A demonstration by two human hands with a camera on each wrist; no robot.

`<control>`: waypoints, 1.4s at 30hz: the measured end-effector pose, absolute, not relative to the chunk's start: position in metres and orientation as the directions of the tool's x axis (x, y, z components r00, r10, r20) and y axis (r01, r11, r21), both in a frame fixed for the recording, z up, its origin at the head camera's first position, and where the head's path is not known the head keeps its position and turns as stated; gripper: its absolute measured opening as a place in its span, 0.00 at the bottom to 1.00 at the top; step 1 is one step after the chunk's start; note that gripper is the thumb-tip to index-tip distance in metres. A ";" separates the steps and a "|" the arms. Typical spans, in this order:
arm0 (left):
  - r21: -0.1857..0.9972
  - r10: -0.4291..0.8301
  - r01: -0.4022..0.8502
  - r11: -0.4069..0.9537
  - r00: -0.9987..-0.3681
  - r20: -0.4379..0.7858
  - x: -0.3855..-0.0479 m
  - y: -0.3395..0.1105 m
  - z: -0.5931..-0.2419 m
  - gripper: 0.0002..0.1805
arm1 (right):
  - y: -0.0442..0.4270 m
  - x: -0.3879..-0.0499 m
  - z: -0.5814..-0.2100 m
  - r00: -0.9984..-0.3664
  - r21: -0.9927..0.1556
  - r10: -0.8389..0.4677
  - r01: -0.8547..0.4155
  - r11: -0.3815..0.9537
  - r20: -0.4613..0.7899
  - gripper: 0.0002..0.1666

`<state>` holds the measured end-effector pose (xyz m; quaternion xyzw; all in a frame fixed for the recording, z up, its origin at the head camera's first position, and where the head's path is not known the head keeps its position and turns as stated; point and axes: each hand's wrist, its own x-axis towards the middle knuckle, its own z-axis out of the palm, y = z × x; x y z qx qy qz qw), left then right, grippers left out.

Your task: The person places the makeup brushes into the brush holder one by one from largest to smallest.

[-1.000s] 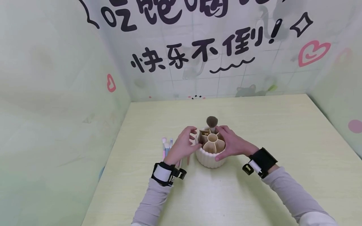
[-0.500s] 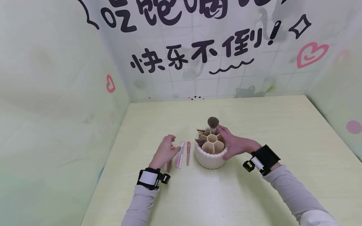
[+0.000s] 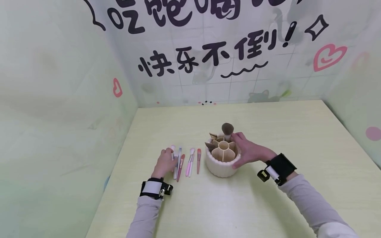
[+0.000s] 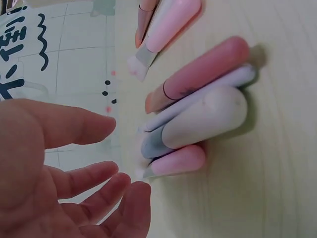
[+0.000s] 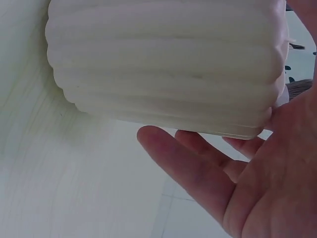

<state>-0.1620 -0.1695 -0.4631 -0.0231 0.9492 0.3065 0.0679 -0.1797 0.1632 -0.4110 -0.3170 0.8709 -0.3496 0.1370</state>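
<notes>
Brushes [image 4: 205,118] near left hand [image 3: 164,162]; right hand [image 3: 251,152] grips holder [image 3: 221,169] (ribbed).

I wear 2 pale grey sleeves [image 3: 146,213] and 2 black straps [image 3: 282,164], each with a white patch [image 3: 152,187] and small black camera [image 3: 168,189].

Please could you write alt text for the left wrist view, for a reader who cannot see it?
A person's bare left hand, its fingers holding nothing, is close to several round-handled makeup brushes in pink, white and dusky red, lying on a flat, pale wood-grained tabletop.
</notes>
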 end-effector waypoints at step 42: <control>0.535 -0.026 -0.082 0.841 -0.994 -0.111 -0.165 -0.154 -0.468 0.13 | 0.160 -0.177 -0.422 -0.789 -0.665 -0.615 -0.462 0.588 0.004 0.65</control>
